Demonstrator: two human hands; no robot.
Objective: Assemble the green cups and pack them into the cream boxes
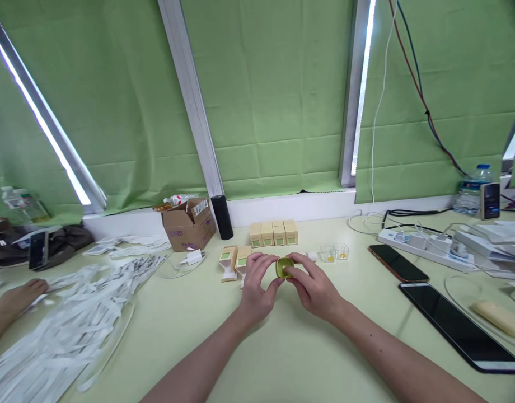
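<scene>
A small green square cup, hollow side toward me [285, 263], is held up over the table between both hands. My left hand [258, 288] pinches its left side with thumb and fingertips. My right hand [318, 286] grips the right side, a finger reaching over the rim. Just beyond my left hand are two small tan boxes with flaps open, one box [227, 257] in full sight and the other box [243, 254] partly covered by that hand. Behind them stands a row of several closed tan boxes [267, 232]. Clear little cups [327, 254] with yellow bits lie to the right.
At left, a co-worker's hand [24, 294] rests by a heap of white strips [85, 308]. A cardboard carton [188, 226] and black cylinder [221, 217] stand at the back. Rightward lie a phone [398, 263], a tablet [459, 322], and a power strip [425, 249] with cables.
</scene>
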